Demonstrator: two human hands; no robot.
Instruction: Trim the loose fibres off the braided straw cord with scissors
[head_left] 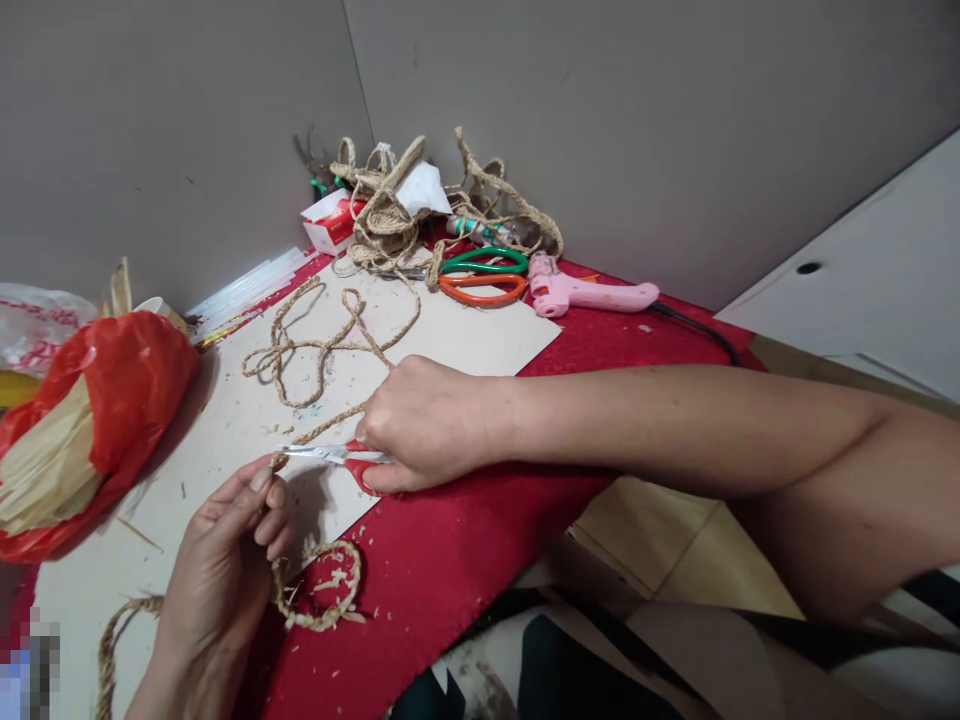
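My right hand (412, 425) is closed around the red handles of a pair of small scissors (322, 453), whose blades point left. Pinched between the thumb and fingers of my left hand (236, 525) is a thin braided straw cord (330, 424), right at the scissor tips. I cannot tell whether the blades are on the cord. From there the cord runs up under my right hand and lies in loose loops on the white board. Below my left fingers, a braided loop (358, 590) hangs or rests over the red cloth, with pale scraps around it.
A red plastic bag (146, 370) holding dried husks sits at the left. At the back lie coiled cords (386, 225), green-and-orange-handled scissors (484, 290), a red-and-white box (330, 222), clear glue sticks (247, 290) and a pink glue gun (592, 292) with a black cable. Grey walls stand behind.
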